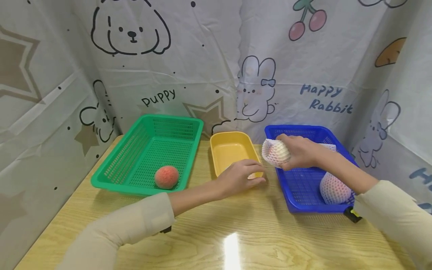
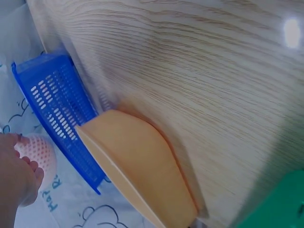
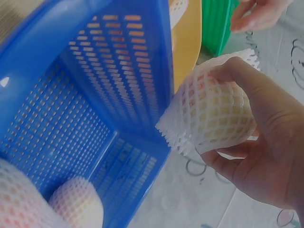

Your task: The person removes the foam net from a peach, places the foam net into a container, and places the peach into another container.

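My right hand (image 1: 298, 152) grips a peach in a white foam net (image 1: 276, 153) over the left rim of the blue basket (image 1: 293, 204). In the right wrist view, thumb and fingers wrap the netted peach (image 3: 213, 111), whose net has loose, jagged ends. My left hand (image 1: 241, 174) hovers by the near right corner of the yellow bin (image 1: 233, 140), fingers loosely bent with nothing held. White netting (image 3: 178, 12) shows inside that bin. A bare reddish peach (image 1: 167, 177) lies in the green basket (image 1: 135, 189). Another netted peach (image 1: 335, 189) sits inside the blue basket.
All three containers stand on a wood-grain table (image 1: 202, 232), green at left, yellow in the middle, blue at right. A printed curtain (image 1: 202, 45) hangs close behind them. Further netted fruit (image 3: 78, 204) shows in the blue basket from the right wrist.
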Demonstrator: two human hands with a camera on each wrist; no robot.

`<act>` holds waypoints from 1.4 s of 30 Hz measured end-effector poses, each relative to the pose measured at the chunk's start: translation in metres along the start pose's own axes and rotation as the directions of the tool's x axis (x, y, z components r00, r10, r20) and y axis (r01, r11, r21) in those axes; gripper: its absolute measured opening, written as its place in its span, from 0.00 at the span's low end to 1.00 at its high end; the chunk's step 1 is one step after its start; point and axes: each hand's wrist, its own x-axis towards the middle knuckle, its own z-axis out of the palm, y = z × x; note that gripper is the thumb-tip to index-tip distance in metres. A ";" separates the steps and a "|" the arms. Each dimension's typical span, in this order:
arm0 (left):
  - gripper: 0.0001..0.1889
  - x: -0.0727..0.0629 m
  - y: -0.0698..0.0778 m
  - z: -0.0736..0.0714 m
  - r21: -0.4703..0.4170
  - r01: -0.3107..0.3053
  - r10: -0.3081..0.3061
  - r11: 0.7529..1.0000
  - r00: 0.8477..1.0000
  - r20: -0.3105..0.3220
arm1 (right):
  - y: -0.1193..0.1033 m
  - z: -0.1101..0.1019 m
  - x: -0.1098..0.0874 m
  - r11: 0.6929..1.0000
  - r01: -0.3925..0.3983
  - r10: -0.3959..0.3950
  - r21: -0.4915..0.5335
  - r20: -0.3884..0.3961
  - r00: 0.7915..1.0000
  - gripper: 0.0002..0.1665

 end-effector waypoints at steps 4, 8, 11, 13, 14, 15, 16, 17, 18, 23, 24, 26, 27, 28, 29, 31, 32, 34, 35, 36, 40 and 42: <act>0.14 -0.005 -0.002 -0.007 0.016 0.003 -0.003 1.000 1.000 -0.027 | -0.012 0.002 0.002 0.999 0.033 -0.033 0.020 0.010 0.999 0.45; 0.16 -0.009 -0.003 -0.013 0.025 0.005 -0.004 1.000 0.999 -0.040 | -0.021 0.005 0.004 0.997 0.065 -0.066 0.028 0.023 0.998 0.45; 0.16 -0.012 -0.003 -0.016 0.026 0.009 -0.008 1.000 0.999 -0.042 | -0.028 0.008 0.006 0.996 0.089 -0.090 0.028 0.022 0.996 0.46; 0.16 -0.015 -0.004 -0.018 0.028 0.015 -0.013 1.000 0.999 -0.039 | -0.032 0.009 0.006 0.994 0.104 -0.105 0.030 0.019 0.994 0.46; 0.16 -0.016 -0.004 -0.019 0.029 0.018 -0.017 0.999 0.999 -0.038 | -0.034 0.010 0.007 0.994 0.108 -0.109 0.030 0.022 0.994 0.46; 0.16 -0.018 -0.005 -0.020 0.028 0.019 -0.018 0.999 0.999 -0.039 | -0.036 0.010 0.007 0.993 0.113 -0.114 0.031 0.024 0.993 0.47; 0.16 -0.020 -0.005 -0.020 0.029 0.020 -0.019 0.999 0.999 -0.043 | -0.038 0.011 0.008 0.992 0.121 -0.122 0.034 0.025 0.992 0.46; 0.16 -0.021 -0.005 -0.021 0.030 0.023 -0.021 0.999 0.999 -0.045 | -0.040 0.012 0.008 0.991 0.130 -0.131 0.036 0.024 0.991 0.47; 0.16 -0.023 -0.006 -0.022 0.034 0.025 -0.023 0.999 0.999 -0.047 | -0.041 0.013 0.009 0.990 0.137 -0.138 0.040 0.027 0.990 0.46; 0.14 -0.033 -0.004 -0.030 0.050 0.038 -0.035 0.998 0.998 -0.058 | -0.049 0.020 0.012 0.984 0.169 -0.171 0.058 0.032 0.985 0.45; 0.14 -0.035 -0.004 -0.031 0.052 0.044 -0.041 0.998 0.998 -0.056 | -0.051 0.021 0.012 0.983 0.172 -0.175 0.061 0.032 0.984 0.44; 0.14 -0.040 -0.004 -0.034 0.052 0.060 -0.058 0.997 0.997 -0.049 | -0.054 0.025 0.013 0.980 0.187 -0.189 0.069 0.027 0.982 0.44; 0.14 -0.042 -0.004 -0.035 0.049 0.071 -0.069 0.996 0.997 -0.043 | -0.056 0.026 0.014 0.978 0.197 -0.199 0.072 0.024 0.980 0.44; 0.14 -0.045 -0.004 -0.036 0.048 0.081 -0.079 0.996 0.996 -0.038 | -0.058 0.028 0.014 0.976 0.203 -0.205 0.075 0.026 0.978 0.44; 0.14 -0.047 -0.003 -0.037 0.048 0.092 -0.091 0.995 0.995 -0.030 | -0.060 0.030 0.014 0.977 0.200 -0.203 0.075 0.033 0.979 0.44; 0.14 -0.052 -0.002 -0.039 0.046 0.115 -0.115 0.992 0.993 -0.015 | -0.063 0.034 0.014 0.976 0.200 -0.204 0.081 0.051 0.978 0.44; 0.14 -0.055 -0.002 -0.040 0.045 0.125 -0.125 0.991 0.992 -0.006 | -0.064 0.035 0.015 0.976 0.199 -0.204 0.085 0.062 0.977 0.44; 0.15 -0.060 0.000 -0.041 0.050 0.145 -0.146 0.988 0.989 0.009 | -0.068 0.039 0.015 0.977 0.196 -0.203 0.087 0.085 0.976 0.45; 0.15 -0.062 0.001 -0.041 0.052 0.156 -0.157 0.986 0.987 0.017 | -0.069 0.041 0.016 0.976 0.199 -0.207 0.091 0.092 0.974 0.45; 0.15 -0.065 0.002 -0.042 0.052 0.167 -0.168 0.985 0.986 0.022 | -0.071 0.043 0.016 0.974 0.204 -0.213 0.096 0.096 0.972 0.45; 0.18 -0.072 0.006 -0.042 0.075 0.193 -0.196 0.978 0.980 0.033 | -0.074 0.050 0.014 0.969 0.226 -0.236 0.101 0.101 0.966 0.44; 0.18 -0.076 0.008 -0.042 0.090 0.205 -0.209 0.975 0.977 0.034 | -0.075 0.054 0.014 0.966 0.242 -0.251 0.093 0.101 0.963 0.44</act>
